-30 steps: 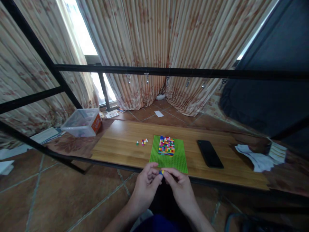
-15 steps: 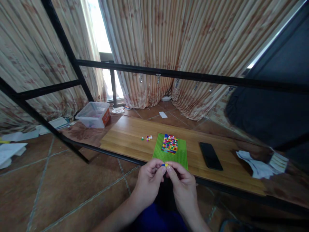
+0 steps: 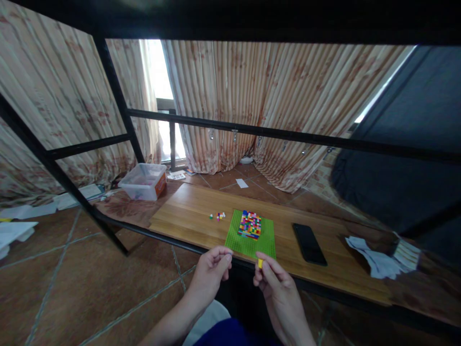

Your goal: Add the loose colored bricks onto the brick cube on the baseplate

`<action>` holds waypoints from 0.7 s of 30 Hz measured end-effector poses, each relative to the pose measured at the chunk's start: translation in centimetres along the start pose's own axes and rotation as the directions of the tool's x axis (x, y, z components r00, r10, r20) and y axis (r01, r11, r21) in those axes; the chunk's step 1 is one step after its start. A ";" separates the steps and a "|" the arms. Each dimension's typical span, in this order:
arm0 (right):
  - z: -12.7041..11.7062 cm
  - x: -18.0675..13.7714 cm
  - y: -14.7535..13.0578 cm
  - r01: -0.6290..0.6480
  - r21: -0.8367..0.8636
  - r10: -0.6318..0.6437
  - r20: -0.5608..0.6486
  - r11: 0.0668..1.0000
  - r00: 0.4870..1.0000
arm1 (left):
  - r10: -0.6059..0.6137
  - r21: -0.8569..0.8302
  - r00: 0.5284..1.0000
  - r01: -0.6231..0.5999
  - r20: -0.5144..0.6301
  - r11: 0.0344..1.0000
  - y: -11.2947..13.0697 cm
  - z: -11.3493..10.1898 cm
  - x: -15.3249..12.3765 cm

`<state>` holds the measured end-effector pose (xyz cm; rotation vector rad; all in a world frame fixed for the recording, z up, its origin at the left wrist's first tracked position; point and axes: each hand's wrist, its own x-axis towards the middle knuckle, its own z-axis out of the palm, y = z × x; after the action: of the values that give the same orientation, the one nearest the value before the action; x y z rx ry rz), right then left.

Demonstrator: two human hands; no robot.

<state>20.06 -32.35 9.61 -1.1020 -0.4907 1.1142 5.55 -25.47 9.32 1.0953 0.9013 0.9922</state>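
Just in front of the board's near edge, my left hand [image 3: 215, 269] is closed in a pinch. The small blue building brick in it is almost wholly hidden by the thumb and forefinger. My right hand [image 3: 275, 283] is apart from it on the right, its thumb and forefinger gripping a small yellow building brick [image 3: 260, 263]. Beyond both hands lies a green baseplate [image 3: 243, 247], bearing a block of many-coloured bricks [image 3: 249, 224] stacked several layers high. A few loose bricks [image 3: 218, 216] lie left of the baseplate on the wooden board.
The wooden board [image 3: 187, 211] rests on a black metal frame [image 3: 173, 236], with bars crossing ahead and overhead. A black phone [image 3: 309, 244] lies right of the baseplate, crumpled papers [image 3: 374, 259] farther right. A clear plastic bin [image 3: 143, 181] stands beyond the board's left end.
My hands have drawn apart. The yellow brick has gone with my right hand, and the blue one in my left fingers is now covered. The view has tilted up.
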 end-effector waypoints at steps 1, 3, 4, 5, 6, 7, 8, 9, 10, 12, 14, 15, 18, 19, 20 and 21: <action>-0.7 0.1 0.1 0.006 -0.007 -0.006 -0.014 1.000 1.000 | -0.012 0.032 1.000 0.012 -0.006 0.999 -0.4 -0.3 0.3; -2.3 0.3 0.4 0.009 -0.023 -0.010 -0.057 1.000 0.998 | -0.042 0.080 0.998 0.046 -0.045 0.996 -1.0 -0.8 1.0; -3.1 0.3 0.6 0.004 -0.029 -0.006 -0.085 1.000 0.996 | -0.051 0.098 0.997 0.056 -0.060 0.994 -1.3 -1.0 1.4; -3.9 0.3 0.9 -0.007 -0.034 0.003 -0.113 0.999 0.994 | -0.053 0.113 0.996 0.061 -0.073 0.992 -1.5 -1.2 1.7; -4.7 0.3 1.1 -0.022 -0.036 0.016 -0.140 0.999 0.990 | -0.052 0.124 0.995 0.061 -0.081 0.990 -1.6 -1.3 2.1; -5.4 0.4 1.3 -0.039 -0.037 0.033 -0.161 0.999 0.986 | -0.046 0.134 0.995 0.058 -0.087 0.989 -1.8 -1.4 2.5; -6.0 0.4 1.5 -0.054 -0.037 0.047 -0.176 0.998 0.983 | -0.040 0.143 0.995 0.053 -0.091 0.988 -2.0 -1.5 2.9; -6.6 0.5 1.7 -0.064 -0.039 0.056 -0.188 0.997 0.981 | -0.036 0.151 0.995 0.051 -0.098 0.987 -2.2 -1.6 3.4; -7.2 0.7 1.9 -0.070 -0.044 0.060 -0.197 0.997 0.979 | -0.033 0.159 0.994 0.050 -0.106 0.986 -2.4 -1.8 3.8; -7.9 1.3 2.2 -0.057 -0.064 0.042 -0.212 0.996 0.976 | -0.031 0.174 0.992 0.052 -0.124 0.983 -2.8 -2.2 4.7; -8.3 2.3 2.3 -0.027 -0.089 0.006 -0.228 0.996 0.974 | -0.022 0.198 0.990 0.050 -0.140 0.979 -3.2 -2.7 5.7; -8.3 3.0 2.3 -0.011 -0.101 -0.013 -0.232 0.995 0.973 | -0.008 0.214 0.989 0.040 -0.148 0.976 -3.5 -3.0 6.3; -7.9 5.5 1.9 0.050 -0.128 -0.079 -0.231 0.990 0.970 | 0.055 0.282 0.988 -0.012 -0.145 0.959 -4.3 -3.6 8.2; -7.6 6.6 1.6 0.081 -0.139 -0.112 -0.230 0.987 0.967 | 0.078 0.315 0.988 -0.033 -0.132 0.949 -4.6 -3.6 8.9; -7.4 7.7 1.4 0.116 -0.157 -0.151 -0.230 0.981 0.962 | 0.103 0.351 0.988 -0.056 -0.117 0.935 -4.9 -3.5 9.7; -7.1 8.8 1.1 0.149 -0.184 -0.190 -0.227 0.972 0.955 | 0.134 0.392 0.986 -0.086 -0.099 0.916 -5.2 -3.3 10.4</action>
<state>28.74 -27.68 3.96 -1.2965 -0.4799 0.7853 6.55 -15.50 2.58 1.4426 1.1815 1.0072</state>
